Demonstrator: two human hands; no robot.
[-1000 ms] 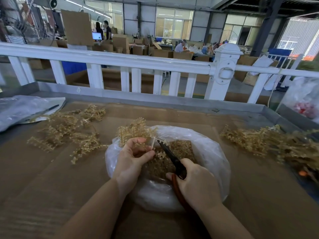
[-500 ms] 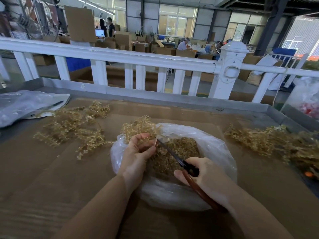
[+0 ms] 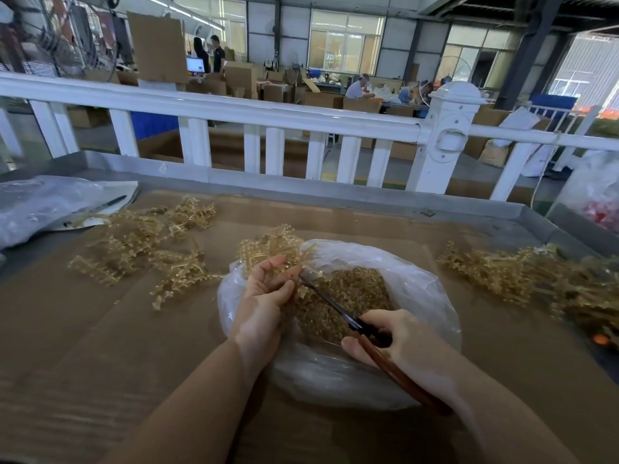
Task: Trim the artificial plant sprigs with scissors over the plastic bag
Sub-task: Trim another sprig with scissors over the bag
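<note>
A clear plastic bag (image 3: 412, 272) lies open on the cardboard-covered table, holding a heap of tan clippings (image 3: 348, 296). My left hand (image 3: 264, 303) grips a tan artificial sprig (image 3: 271, 246) over the bag's left rim. My right hand (image 3: 398, 339) holds scissors (image 3: 335, 306) with reddish-brown handles. Their dark blades point up-left and meet the sprig just beside my left fingers. Whether the blades are apart is hard to make out.
Loose sprigs lie in a pile at the left (image 3: 140, 242) and another pile at the right (image 3: 536, 276). A grey plastic sheet with a pen (image 3: 50, 202) sits far left. A white railing (image 3: 268, 115) borders the table's metal back edge.
The scissors' blades have shifted slightly toward my left fingers, and my right hand has drawn a little right and lower. My left hand keeps hold of the sprig.
</note>
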